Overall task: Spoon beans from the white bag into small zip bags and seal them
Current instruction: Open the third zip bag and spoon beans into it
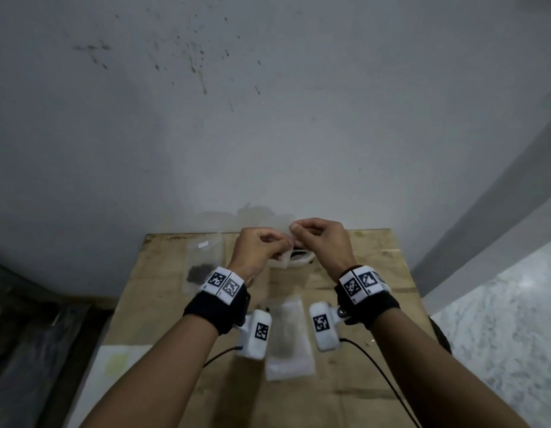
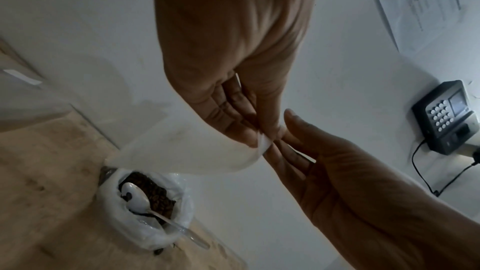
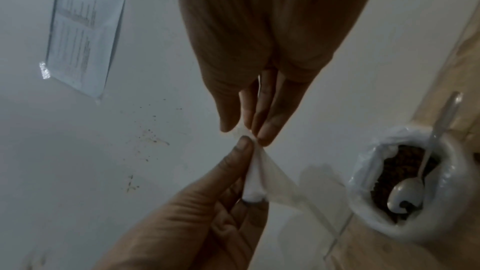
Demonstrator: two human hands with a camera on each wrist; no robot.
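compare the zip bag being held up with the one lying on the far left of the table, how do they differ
1. The held zip bag is off the table, pinched at its top by the left hand and right hand; the left zip bag lies flat on the table, untouched.
2. The held zip bag looks empty; the left zip bag shows a dark patch, apparently beans.

Both are small translucent bags.

A dim, flat indoor light is seen in all three views, with a cool grey cast thrown on the wall (image 1: 268,118). The head view is darkened toward its corners and bent by the wide lens. Both wrist views are softened by blur, and the near palms are left in shadow. A bright sheen is caught on the spoon (image 2: 135,198).
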